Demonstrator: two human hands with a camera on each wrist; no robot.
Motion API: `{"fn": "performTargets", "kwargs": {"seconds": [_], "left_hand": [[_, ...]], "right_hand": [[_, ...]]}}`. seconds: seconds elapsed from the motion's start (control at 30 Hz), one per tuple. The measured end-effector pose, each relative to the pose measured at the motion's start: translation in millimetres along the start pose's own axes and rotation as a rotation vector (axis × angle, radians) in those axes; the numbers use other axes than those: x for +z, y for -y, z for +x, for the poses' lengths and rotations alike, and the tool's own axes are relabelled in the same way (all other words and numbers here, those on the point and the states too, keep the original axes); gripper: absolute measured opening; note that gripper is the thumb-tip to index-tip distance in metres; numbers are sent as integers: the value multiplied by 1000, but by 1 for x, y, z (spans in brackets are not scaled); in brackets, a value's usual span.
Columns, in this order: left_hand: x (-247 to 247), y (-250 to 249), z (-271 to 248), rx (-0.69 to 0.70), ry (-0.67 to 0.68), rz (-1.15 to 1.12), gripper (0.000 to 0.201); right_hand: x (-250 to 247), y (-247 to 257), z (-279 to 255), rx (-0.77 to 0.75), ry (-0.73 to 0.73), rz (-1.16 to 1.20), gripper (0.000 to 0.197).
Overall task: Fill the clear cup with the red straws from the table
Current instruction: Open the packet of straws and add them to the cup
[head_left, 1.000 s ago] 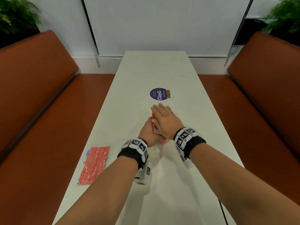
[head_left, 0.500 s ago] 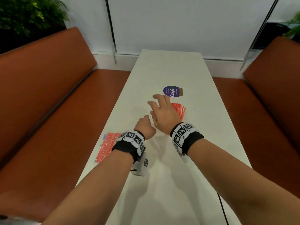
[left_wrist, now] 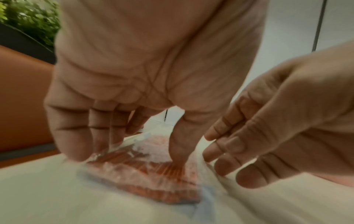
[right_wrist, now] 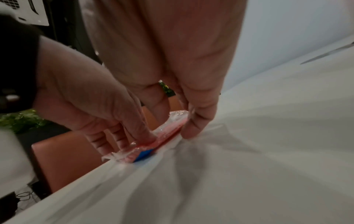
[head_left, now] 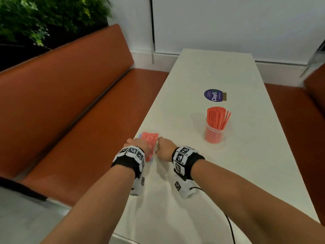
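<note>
A clear cup (head_left: 214,137) stands upright mid-table, packed with red straws (head_left: 217,118). A clear plastic packet of red straws (head_left: 149,140) lies at the table's left edge, well to the cup's left. My left hand (head_left: 136,144) is on it. In the left wrist view its thumb presses the top of the packet (left_wrist: 145,171) and its fingers curl over the far side. My right hand (head_left: 163,147) is at the packet's right end. In the right wrist view its fingers (right_wrist: 191,128) pinch the plastic edge of the packet (right_wrist: 168,133).
The white table (head_left: 246,173) runs away from me between two orange benches (head_left: 79,111). A purple round sticker (head_left: 213,95) lies beyond the cup. A black cable (head_left: 230,229) trails from my right wrist. Plants (head_left: 44,16) are at the back left.
Both hands left the cup and moved left to the packet at the table's edge. The view swung left with them. The cup now stands free with straws in it.
</note>
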State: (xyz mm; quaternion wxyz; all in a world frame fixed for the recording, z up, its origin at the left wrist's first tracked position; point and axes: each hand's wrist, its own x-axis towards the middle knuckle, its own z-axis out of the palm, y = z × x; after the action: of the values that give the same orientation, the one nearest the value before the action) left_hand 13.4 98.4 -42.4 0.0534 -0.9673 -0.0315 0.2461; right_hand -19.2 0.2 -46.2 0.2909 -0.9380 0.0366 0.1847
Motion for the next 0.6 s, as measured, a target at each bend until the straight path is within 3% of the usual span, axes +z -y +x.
{"fn": "performTargets", "kwargs": {"seconds": [0.1,0.2,0.33,0.43,0.6], "left_hand": [[-1,0,-5,68,-3,-24,48],[3,-3,-3,144,20,-107,45],[0,-7,-14,258,42,-193,31],[-3,-10,-26,290,102,-400,33],[-3,-25,-36,356,129,-695,36]], "right_hand": [[1,4,-4,-19,-28,136,11],[4,0,-4,57,-63,335,37],[11,-14,1,119,-61,448,28],[12,-26,-2,114,-58,538,16],[-5,-37,-33,21,-47,772,32]]}}
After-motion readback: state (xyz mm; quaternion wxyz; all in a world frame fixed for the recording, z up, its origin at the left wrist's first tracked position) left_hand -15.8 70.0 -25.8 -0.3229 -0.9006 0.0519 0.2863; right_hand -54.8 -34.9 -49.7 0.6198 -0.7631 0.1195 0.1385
